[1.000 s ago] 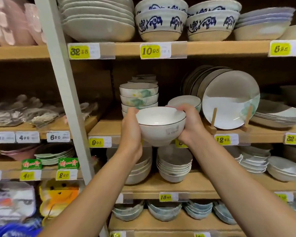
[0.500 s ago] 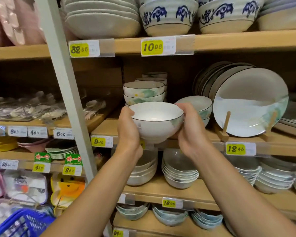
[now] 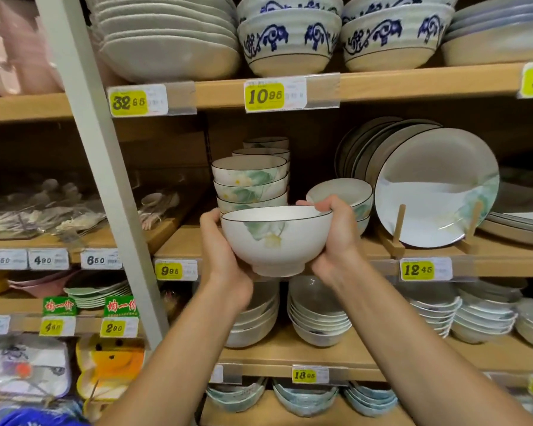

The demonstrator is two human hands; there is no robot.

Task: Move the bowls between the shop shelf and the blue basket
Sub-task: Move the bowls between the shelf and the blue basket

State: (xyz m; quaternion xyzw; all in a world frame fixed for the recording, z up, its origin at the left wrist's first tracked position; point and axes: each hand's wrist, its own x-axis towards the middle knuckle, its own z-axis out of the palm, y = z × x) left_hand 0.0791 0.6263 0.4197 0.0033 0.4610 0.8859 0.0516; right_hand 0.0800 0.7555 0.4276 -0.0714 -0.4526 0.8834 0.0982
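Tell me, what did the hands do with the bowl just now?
The bowl got turned round: a second ago its white side faced us, now the green leaf and yellow flower do. Nothing was let go: the left hand and right hand still hold its sides, in front of the shelf.

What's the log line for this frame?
left hand: holds leaf-print bowl | right hand: holds it, thumb over rim | state: upright, in front of shelf
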